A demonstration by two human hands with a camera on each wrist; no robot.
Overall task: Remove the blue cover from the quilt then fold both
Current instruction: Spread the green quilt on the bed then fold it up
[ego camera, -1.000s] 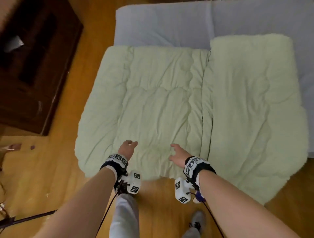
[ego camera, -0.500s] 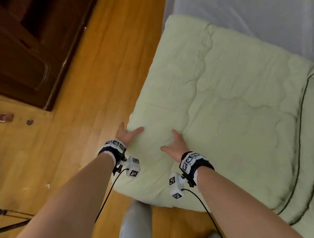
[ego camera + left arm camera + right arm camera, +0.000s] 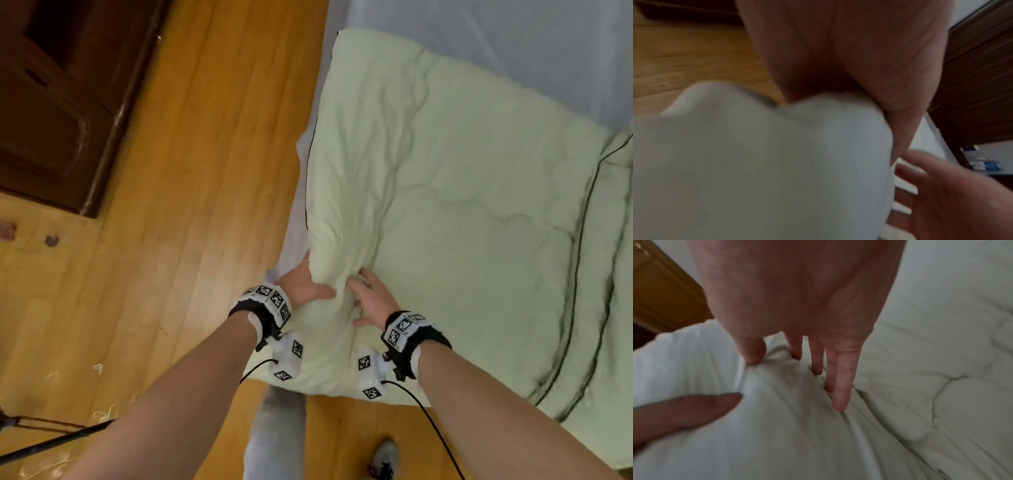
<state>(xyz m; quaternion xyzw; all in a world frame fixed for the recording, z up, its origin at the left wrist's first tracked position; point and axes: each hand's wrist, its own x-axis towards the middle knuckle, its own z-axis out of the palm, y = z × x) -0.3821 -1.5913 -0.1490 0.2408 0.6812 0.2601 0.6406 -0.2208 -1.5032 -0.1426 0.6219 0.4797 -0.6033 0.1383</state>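
Observation:
A pale green quilt lies folded on pale blue fabric, which shows beyond it and as a strip along its left side. My left hand grips the quilt's near-left edge, thumb on top and fingers tucked underneath. In the left wrist view the quilt bulges against the palm and hides the fingers. My right hand lies just to the right, its straight fingers pressing into the quilt and bunching a ridge toward the left thumb.
A dark wooden cabinet stands at the far left on the wooden floor. A black rod crosses the floor at lower left. My leg and a shoe are just below the quilt's near edge.
Both hands moved from the quilt's near edge to its near-left corner. The left hand now grips the edge, and the fabric has bunched up between the hands.

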